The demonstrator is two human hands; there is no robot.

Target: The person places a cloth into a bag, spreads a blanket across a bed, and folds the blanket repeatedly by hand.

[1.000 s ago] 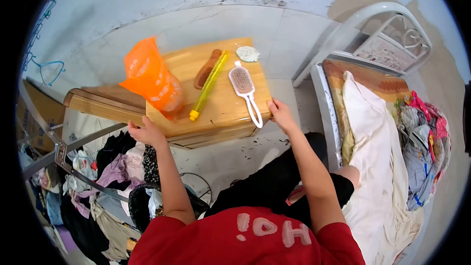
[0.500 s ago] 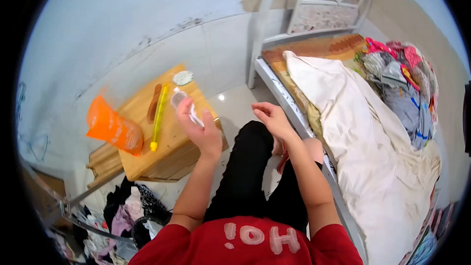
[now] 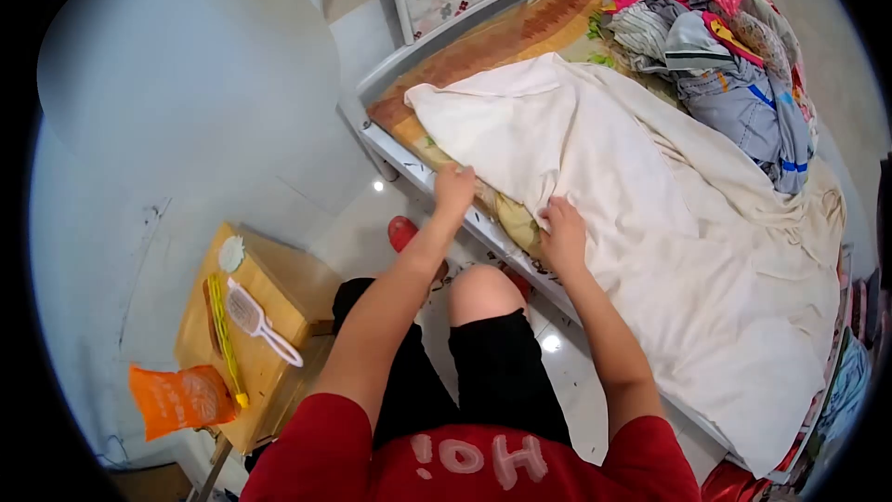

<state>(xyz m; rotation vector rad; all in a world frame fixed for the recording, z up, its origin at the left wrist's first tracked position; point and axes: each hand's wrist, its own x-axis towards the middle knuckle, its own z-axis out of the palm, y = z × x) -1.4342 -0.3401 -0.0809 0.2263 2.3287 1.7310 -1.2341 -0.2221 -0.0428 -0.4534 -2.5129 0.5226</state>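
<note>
A white sheet (image 3: 641,223) lies loosely spread and creased over the bed. At its near edge, by the bed frame, my left hand (image 3: 455,190) is closed on the cloth, with the fingertips partly hidden. A little to the right, my right hand (image 3: 563,234) pinches the same edge, where the fabric gathers into small folds. Under the sheet shows a brown and yellow patterned mattress cover (image 3: 511,30). On the small wooden table to the left rests a white hairbrush (image 3: 246,309), away from both hands.
Beside the hairbrush lie a yellow stick-like item (image 3: 226,344), a round pale item (image 3: 231,253) and an orange bag (image 3: 181,400) on the wooden table (image 3: 279,284). A clothes heap (image 3: 734,74) covers the bed's far right. The white metal bed frame (image 3: 409,163) runs before my knees.
My view has turned right toward the bed. My left hand has left the hairbrush over the table and moved to the sheet's edge. My right hand has come from above my knees onto the sheet.
</note>
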